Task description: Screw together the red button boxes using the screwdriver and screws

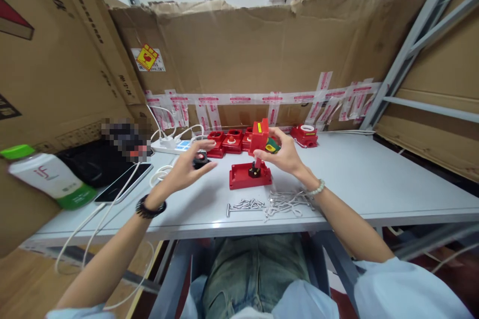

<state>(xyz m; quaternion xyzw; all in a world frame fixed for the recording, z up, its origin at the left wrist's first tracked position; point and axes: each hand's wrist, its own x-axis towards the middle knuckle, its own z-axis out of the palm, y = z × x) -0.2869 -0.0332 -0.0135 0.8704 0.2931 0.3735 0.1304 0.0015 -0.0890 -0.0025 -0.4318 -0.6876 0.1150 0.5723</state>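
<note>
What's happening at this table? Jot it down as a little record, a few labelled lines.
Surface: glossy white table
Right hand: grips a red, block-shaped object with a yellow label
Left hand: fingers spread, no grip visible
Below the held object: red rectangular base bearing a round black part
Nearest edge: silver metal screws beside thin bent silver metal pieces
Back: red box-shaped housings before a brown cardboard sheet
Left end: white-and-green bottle with bright green cap; dark-screened phone

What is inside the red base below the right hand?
The red base holds a black part. The tool in the right hand points down at it. The floor directly beneath the black part is covered.
</note>
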